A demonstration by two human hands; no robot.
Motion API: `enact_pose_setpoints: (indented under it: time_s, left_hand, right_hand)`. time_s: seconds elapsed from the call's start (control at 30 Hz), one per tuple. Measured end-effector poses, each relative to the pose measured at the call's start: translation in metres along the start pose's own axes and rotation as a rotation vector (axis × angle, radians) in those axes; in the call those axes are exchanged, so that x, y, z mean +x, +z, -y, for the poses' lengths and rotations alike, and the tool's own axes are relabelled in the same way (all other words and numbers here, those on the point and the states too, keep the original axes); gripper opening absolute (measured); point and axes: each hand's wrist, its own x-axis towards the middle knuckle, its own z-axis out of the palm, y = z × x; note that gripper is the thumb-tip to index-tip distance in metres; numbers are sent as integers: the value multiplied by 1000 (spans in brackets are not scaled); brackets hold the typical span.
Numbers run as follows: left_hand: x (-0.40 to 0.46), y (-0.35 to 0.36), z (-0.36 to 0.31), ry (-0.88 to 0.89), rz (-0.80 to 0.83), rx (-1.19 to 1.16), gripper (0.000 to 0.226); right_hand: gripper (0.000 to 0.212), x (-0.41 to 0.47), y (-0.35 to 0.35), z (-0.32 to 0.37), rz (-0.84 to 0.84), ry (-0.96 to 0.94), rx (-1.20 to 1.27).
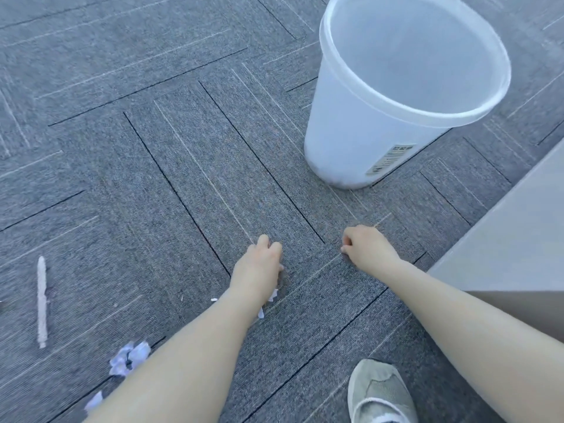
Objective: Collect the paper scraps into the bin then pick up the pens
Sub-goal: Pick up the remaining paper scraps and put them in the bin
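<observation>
A translucent white bin (381, 138) stands upright on the carpet at the upper right. My left hand (259, 264) is curled low over the floor in the middle, with white paper scraps (272, 296) poking out from under the palm. My right hand (366, 245) is a loose fist touching the carpet just right of it, below the bin; nothing shows in it. A crumpled paper ball (129, 358) and a smaller scrap (94, 399) lie left of my left forearm. A pale pen (41, 300) lies on the carpet at the far left.
Grey carpet tiles (183, 148) cover the floor. A pale flat panel of furniture (503, 239) fills the right edge. My grey shoe (378, 392) stands at the bottom right. One tiny scrap (214, 299) lies beside my left wrist.
</observation>
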Motion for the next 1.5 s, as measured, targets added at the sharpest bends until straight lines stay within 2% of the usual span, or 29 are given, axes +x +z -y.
enact_pose_setpoints:
  time_s: [0.07,0.17,0.27,0.37,0.47,0.57,0.73,0.83,0.93,1.03,1.13,1.2,1.3,1.37,1.5]
  left_hand:
    - [0,-1,6,28,4,-19,18]
    - [-7,-8,14,62,-28,-82,17]
    - [-21,-13,33,-64,-174,-266,11]
    - [-43,-9,59,-170,-244,-269,3]
    - [-68,3,71,-133,-156,-143,23]
    - [-81,18,60,-56,-54,-138,16]
    - [-79,31,42,-2,13,23,49]
    - [-79,35,40,46,-43,154,34]
    - [-80,40,39,76,-55,121,15]
    - [-85,40,43,77,-121,44,17]
    - [-98,34,56,-69,-229,-98,22]
    - [-106,32,67,-161,-239,-142,21]
    - [-109,30,75,-214,-189,-59,37]
    - [-106,32,75,-238,-126,17,45]
    - [-106,33,73,-178,-136,118,26]
  right_hand:
    - [16,-1,-2,6,4,-23,-16]
    - [15,-12,1,28,20,-139,104]
    - [5,-31,15,68,157,-349,163]
    - [20,-43,32,94,256,-529,79]
    - [20,-45,43,99,276,-584,-4]
    - [15,-44,47,101,251,-607,-71]
    - [11,-40,49,107,202,-722,-215]
    - [10,-36,51,100,219,-539,94]
    - [13,-32,50,99,325,-345,511]
    - [26,-28,49,108,425,-318,685]
    - [34,-26,47,115,386,-377,564]
    - [27,-30,44,118,321,-491,322]
    - [7,-39,49,116,232,-681,-34]
    - [12,-42,56,115,191,-769,-179]
    - [20,-35,65,113,117,-860,-415]
